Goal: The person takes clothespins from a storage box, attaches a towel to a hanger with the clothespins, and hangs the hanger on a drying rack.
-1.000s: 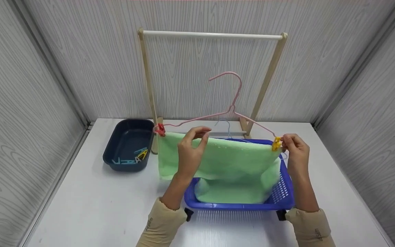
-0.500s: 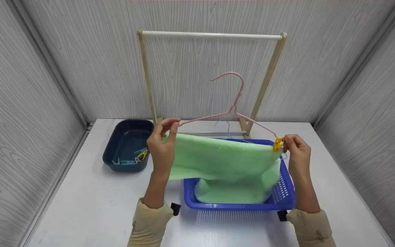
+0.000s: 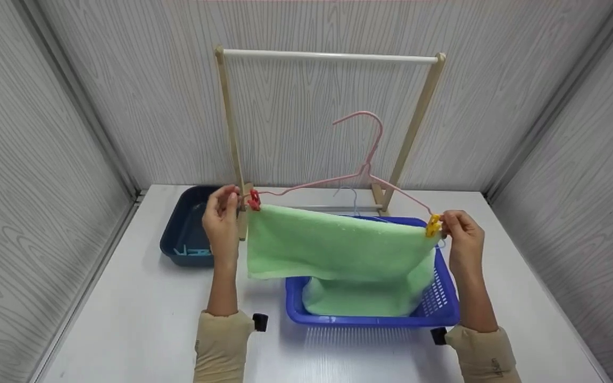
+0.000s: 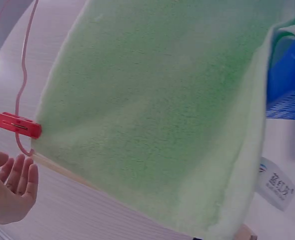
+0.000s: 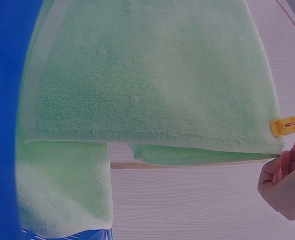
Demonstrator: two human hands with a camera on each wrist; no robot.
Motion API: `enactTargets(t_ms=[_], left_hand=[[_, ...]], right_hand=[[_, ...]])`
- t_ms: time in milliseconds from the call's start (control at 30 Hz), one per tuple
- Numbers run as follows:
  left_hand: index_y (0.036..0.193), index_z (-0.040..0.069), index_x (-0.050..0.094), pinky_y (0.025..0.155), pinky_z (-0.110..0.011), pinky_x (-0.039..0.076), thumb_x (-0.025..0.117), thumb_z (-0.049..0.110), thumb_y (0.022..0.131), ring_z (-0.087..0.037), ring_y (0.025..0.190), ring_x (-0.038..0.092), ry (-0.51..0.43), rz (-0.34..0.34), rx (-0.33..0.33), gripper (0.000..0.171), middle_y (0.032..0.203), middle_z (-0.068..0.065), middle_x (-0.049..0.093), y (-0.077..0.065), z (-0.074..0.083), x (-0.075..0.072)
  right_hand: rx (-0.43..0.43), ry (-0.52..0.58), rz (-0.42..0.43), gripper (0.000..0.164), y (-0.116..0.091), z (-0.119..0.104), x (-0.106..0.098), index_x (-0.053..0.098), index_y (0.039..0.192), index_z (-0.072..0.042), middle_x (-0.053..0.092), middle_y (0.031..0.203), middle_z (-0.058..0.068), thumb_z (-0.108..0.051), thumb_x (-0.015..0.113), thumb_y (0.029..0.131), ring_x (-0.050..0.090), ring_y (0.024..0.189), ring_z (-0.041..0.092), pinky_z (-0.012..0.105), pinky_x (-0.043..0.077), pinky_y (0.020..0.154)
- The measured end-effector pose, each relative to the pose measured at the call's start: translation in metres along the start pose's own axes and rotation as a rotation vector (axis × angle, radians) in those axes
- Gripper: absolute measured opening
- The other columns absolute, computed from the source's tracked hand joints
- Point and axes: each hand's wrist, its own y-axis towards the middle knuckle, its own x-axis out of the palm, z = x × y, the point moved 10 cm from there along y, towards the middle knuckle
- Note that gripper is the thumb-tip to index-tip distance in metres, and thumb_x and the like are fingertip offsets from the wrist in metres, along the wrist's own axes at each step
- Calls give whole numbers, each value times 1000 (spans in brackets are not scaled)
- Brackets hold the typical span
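Observation:
A light green towel point(image 3: 333, 244) hangs from the lower arms of a pink clothes hanger point(image 3: 328, 182). A red clothespin point(image 4: 16, 124) clips its left corner to the hanger, and a yellow clothespin point(image 5: 289, 125) its right corner. My right hand point(image 3: 464, 239) pinches the hanger's right end beside the yellow clothespin, fingertips right at the towel's corner. At the other end, my left hand point(image 3: 222, 223) is raised just outside the red clothespin. In the left wrist view its fingertips point(image 4: 27, 162) are close to the hanger's looped tip, thumb apart and nothing held.
Behind the towel sits a blue plastic basket point(image 3: 370, 321) with more green cloth and a light blue hanger point(image 3: 355, 197). A dark bin point(image 3: 171, 234) with blue clothespins point(image 3: 195, 252) stands left, partly behind my left hand. A rack with a white rail point(image 3: 333, 55) rises at the back.
My left hand has moved left from the towel's middle, past the red clothespin, to beyond the hanger's left end. The hanger and towel have shifted slightly right; my right hand keeps its grip.

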Motion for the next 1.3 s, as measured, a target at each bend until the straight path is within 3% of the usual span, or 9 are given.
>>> enactTargets(t_ms=[100, 267, 433, 700, 833, 967, 1133, 1300], left_hand=[[107, -14, 58, 79, -31, 48, 52, 2, 93, -32, 90, 59, 13, -37, -33, 22, 99, -18, 63, -2, -12, 3], [104, -15, 60, 77, -27, 49, 55, 3, 92, -17, 81, 61, 0, -34, -51, 22, 93, -12, 65, -5, -21, 3], [102, -14, 62, 75, -25, 48, 58, 5, 90, -19, 79, 62, 26, -29, -54, 22, 89, -11, 66, -5, -23, 2], [100, -13, 62, 79, -35, 48, 59, 5, 90, -18, 79, 61, 42, 5, -77, 21, 88, -10, 65, -3, -27, -1], [99, -14, 62, 73, -28, 48, 59, 4, 89, -17, 78, 60, 35, 38, -81, 21, 86, -7, 65, -2, -29, -2], [97, -13, 63, 67, -19, 46, 59, 3, 89, -14, 76, 57, 28, 64, -72, 19, 84, -6, 65, -1, -30, -5], [97, -12, 64, 65, -20, 45, 59, 4, 89, -13, 75, 56, 5, 70, -91, 18, 84, -3, 65, 0, -42, -8], [98, -10, 64, 68, -23, 48, 59, 5, 89, -14, 77, 58, -49, 73, -109, 18, 86, -4, 65, 7, -65, -11]], right_hand=[[4, 12, 5, 19, 1, 0, 0, 62, 74, -1, 58, 73, 6, -4, 55, 92, 47, 62, 13, 20, 40, 53], [11, 5, -1, 19, 0, 1, -1, 61, 76, 2, 56, 73, 6, -7, 55, 92, 46, 63, 13, 20, 41, 52], [20, -28, -26, 18, 0, 4, -4, 62, 79, 2, 55, 74, 8, -8, 55, 92, 47, 66, 16, 21, 42, 53], [80, -39, -174, 17, 0, 13, 2, 64, 84, -2, 56, 76, 6, -11, 54, 93, 52, 72, 15, 22, 46, 62], [106, -56, -235, 21, -2, 15, 4, 65, 91, -2, 57, 78, 6, -19, 53, 94, 55, 75, 15, 22, 48, 66], [123, 29, -277, 24, -3, 16, 6, 61, 97, 1, 56, 82, 8, -19, 50, 95, 55, 77, 16, 23, 48, 68], [51, 133, -366, 24, -6, 10, 11, 55, 107, 9, 55, 91, 12, -9, 43, 98, 55, 85, 18, 25, 48, 73], [-43, 27, -352, 27, -7, 3, 7, 51, 115, 15, 57, 101, 10, -4, 45, 96, 54, 91, 20, 25, 47, 80]])
